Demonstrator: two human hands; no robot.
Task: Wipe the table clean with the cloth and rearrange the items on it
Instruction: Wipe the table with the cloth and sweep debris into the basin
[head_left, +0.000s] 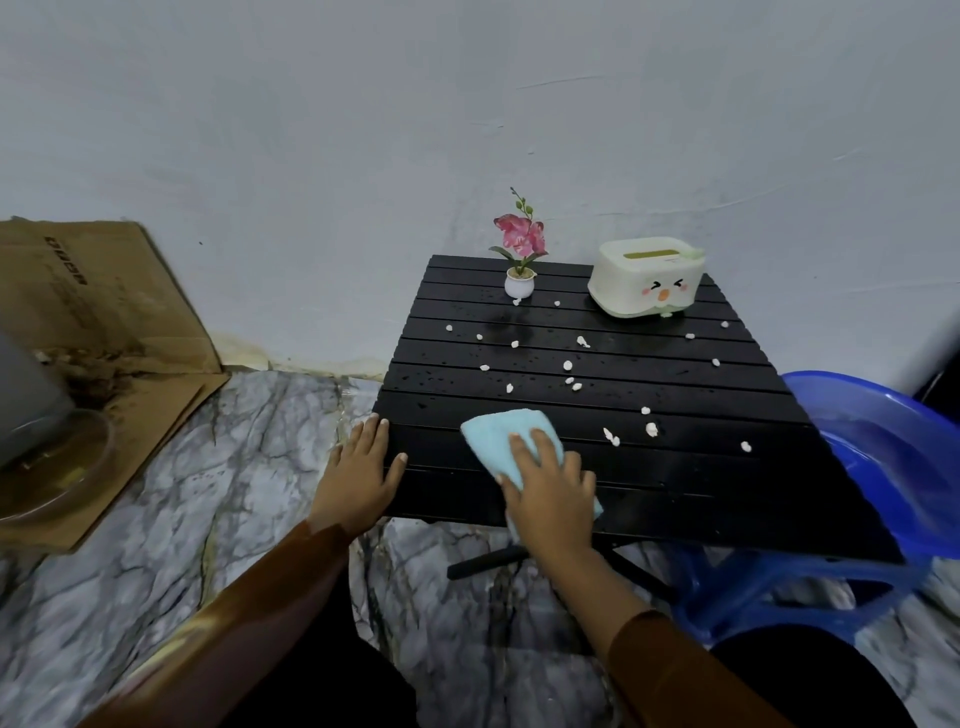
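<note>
A pale blue cloth (493, 436) on a black slatted surface (675, 493) speckled with white crumbs (651, 429), alongside a pink-flowered plant (519, 236) and cream tissue box (644, 283); grey-veined marble floor (208, 493).

Looked like a room in a home: marble-patterned floor tiles (130, 519), white wall (467, 104), black slatted table (675, 488) bearing a potted orchid (519, 249) and a cartoon-faced tissue box (644, 283), flattened cardboard (104, 312) and blue plastic basin (857, 387) alongside.
</note>
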